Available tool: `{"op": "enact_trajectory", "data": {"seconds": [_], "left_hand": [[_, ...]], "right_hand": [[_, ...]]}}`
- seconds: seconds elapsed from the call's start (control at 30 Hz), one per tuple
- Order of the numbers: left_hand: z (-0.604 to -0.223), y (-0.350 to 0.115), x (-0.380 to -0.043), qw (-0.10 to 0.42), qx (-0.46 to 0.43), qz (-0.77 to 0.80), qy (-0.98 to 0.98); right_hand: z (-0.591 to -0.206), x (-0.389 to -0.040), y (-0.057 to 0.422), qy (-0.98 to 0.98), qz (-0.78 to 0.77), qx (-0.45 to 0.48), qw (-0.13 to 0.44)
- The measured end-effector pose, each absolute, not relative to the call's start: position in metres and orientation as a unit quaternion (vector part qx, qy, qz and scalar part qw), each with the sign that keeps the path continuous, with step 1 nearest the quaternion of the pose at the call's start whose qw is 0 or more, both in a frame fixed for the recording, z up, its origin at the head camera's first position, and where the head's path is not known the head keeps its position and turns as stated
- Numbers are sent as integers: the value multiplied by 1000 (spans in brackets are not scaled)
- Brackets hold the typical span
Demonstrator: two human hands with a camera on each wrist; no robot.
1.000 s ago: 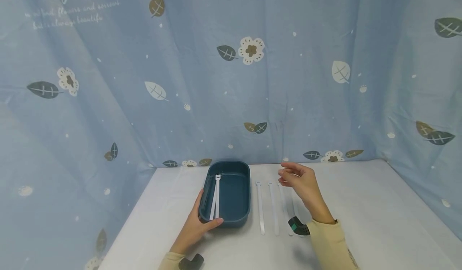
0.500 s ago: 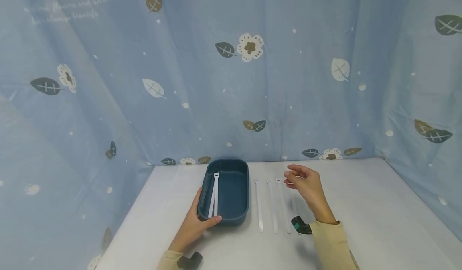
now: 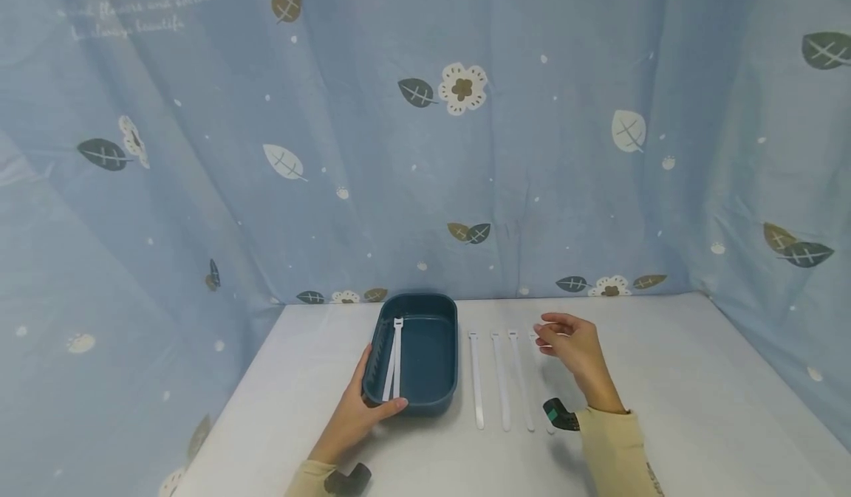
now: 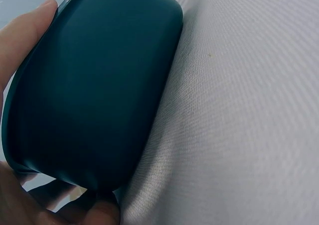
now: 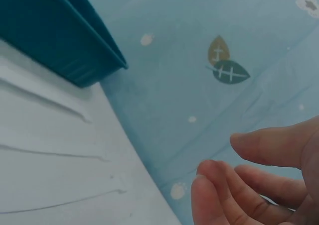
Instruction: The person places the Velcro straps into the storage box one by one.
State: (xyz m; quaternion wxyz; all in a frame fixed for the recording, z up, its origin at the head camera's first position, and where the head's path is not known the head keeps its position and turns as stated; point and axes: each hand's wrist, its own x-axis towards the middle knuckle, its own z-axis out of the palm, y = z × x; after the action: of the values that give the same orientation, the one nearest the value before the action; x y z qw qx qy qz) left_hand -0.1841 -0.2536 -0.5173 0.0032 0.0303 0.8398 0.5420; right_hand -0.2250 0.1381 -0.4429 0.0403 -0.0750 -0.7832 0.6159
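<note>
A dark teal plastic basin stands on the white table, two white cable ties lying along its left side. My left hand grips its near left corner, thumb over the rim and fingers around the outer wall, as the left wrist view shows on the basin's side. To the right, several more white cable ties lie in a row, slotted heads away from me. My right hand hovers at the head of the rightmost tie, fingers loosely bent, with a gap between thumb and fingertips.
A white cloth covers the table. Behind it and along both sides hangs a blue curtain printed with leaves and flowers. A dark camera mount projects from the right wrist, another from the left.
My right hand has moved rightward and a little nearer to me, past the third tie to the rightmost one, uncovering the heads behind it. The left hand keeps its grip on the basin.
</note>
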Motion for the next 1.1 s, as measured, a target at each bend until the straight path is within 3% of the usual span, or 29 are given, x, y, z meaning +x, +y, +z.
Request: {"op": "enact_trajectory", "data": {"seconds": [0.6, 1.1], "left_hand": [[-517, -254, -184, 3, 31, 549, 835], [-518, -254, -182, -2, 33, 551, 834]], "right_hand": [[-462, -230, 144, -827, 557, -78, -5], [-471, -231, 147, -858, 506, -88, -4]]}}
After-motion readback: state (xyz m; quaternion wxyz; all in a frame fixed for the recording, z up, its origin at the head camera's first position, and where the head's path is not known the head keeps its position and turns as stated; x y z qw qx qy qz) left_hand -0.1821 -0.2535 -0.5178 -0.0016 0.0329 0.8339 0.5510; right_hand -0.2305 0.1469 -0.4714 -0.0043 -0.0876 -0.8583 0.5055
